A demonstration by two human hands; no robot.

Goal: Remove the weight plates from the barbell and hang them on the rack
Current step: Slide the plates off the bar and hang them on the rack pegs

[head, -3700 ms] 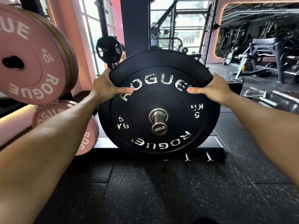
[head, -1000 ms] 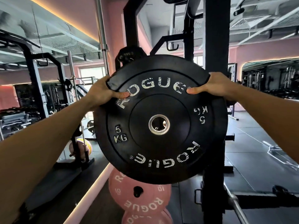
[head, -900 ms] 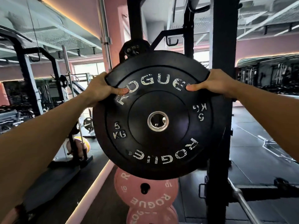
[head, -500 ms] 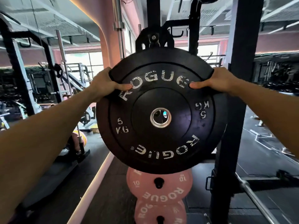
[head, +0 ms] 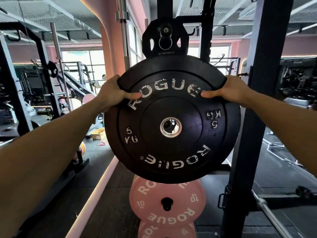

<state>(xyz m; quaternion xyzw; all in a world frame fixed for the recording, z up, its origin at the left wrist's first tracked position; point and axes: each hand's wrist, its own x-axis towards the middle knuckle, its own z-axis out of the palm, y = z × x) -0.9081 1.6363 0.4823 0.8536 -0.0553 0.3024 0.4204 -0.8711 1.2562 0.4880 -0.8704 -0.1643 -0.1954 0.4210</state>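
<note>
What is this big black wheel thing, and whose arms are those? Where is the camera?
The camera sits on a person's head, so you see their own two arms reaching forward. The left hand and right hand grip a black weight plate, a heavy gym disc marked 5 KG. Light shows through its middle hole, so it hangs on nothing: only the hands carry it. Behind it stands a tall black rack. Pink plates marked 10 hang on the rack's pegs lower down, and a smaller black plate hangs higher up.
</note>
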